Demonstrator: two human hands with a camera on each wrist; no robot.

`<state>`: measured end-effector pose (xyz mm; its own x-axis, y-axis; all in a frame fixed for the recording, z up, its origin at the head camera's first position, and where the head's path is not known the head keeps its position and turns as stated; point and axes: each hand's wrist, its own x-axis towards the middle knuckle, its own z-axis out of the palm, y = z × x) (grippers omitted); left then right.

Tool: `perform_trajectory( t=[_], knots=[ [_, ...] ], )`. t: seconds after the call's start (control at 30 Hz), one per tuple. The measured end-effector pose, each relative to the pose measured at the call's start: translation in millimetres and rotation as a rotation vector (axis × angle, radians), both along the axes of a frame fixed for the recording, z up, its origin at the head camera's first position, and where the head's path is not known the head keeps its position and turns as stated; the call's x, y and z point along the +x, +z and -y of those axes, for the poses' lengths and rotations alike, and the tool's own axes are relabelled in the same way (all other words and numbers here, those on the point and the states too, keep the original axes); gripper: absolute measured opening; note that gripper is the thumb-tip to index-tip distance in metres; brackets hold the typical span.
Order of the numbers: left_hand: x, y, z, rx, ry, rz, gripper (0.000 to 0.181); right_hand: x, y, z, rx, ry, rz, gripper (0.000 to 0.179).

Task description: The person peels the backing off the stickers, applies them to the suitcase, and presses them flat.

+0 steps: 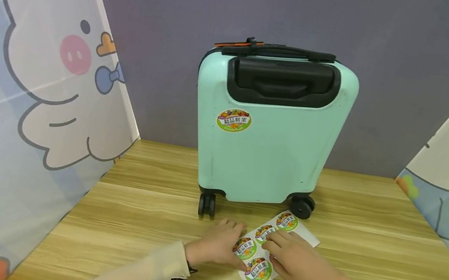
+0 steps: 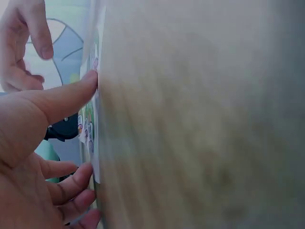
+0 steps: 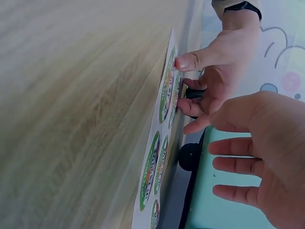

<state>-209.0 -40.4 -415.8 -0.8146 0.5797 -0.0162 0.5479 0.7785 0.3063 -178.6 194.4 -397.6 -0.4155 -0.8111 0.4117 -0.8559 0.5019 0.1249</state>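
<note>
A white sheet of round fruit stickers [image 1: 258,271] lies on the wooden table below the suitcase. My left hand [image 1: 219,245] rests at the sheet's left side, its thumb [image 2: 76,95] and fingertips touching the sheet near the edge. Over the right part of the sheet is my right hand [image 1: 297,262], palm down with loosely bent fingers; in the right wrist view these fingers [image 3: 233,164] stand off the sheet with nothing seen between them. The right hand hides some of the stickers. Behind stands a mint green suitcase [image 1: 266,151], with one matching sticker [image 1: 233,120] on its upper left.
The suitcase is upright on black wheels [image 1: 301,205], just beyond the sheet's far end. A grey wall [image 1: 167,54] rises behind it. Cartoon-printed cloths [image 1: 39,98] flank the wooden table [image 1: 135,214] on both sides.
</note>
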Motion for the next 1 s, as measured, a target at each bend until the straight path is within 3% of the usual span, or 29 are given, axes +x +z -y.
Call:
perform_trajectory(
  t=[0.13, 0.37, 0.6, 0.83, 1.0],
  knots=[
    [0.1, 2.0, -0.3, 0.002, 0.013, 0.019, 0.095, -2.4, -2.2, 3.2, 0.045, -0.024, -0.04, 0.034],
    [-3.7, 1.1, 6.2, 0.108, 0.049, 0.082, 0.09, -12.0, -11.9, 2.9, 0.087, -0.033, -0.045, 0.037],
    [-8.2, 2.1, 13.7, 0.162, 0.069, 0.129, 0.092, -14.3, -14.7, 5.9, 0.128, -0.052, 0.029, 0.04],
    [-15.0, 4.8, 11.7, 0.197, 0.038, 0.14, 0.088, -20.6, -16.4, 11.8, 0.125, -0.075, 0.081, 0.038],
    [-22.1, 3.7, 12.8, 0.29, 0.049, 0.236, 0.084, -27.8, -16.1, 13.9, 0.119, -0.058, 0.09, 0.036]
  ],
)
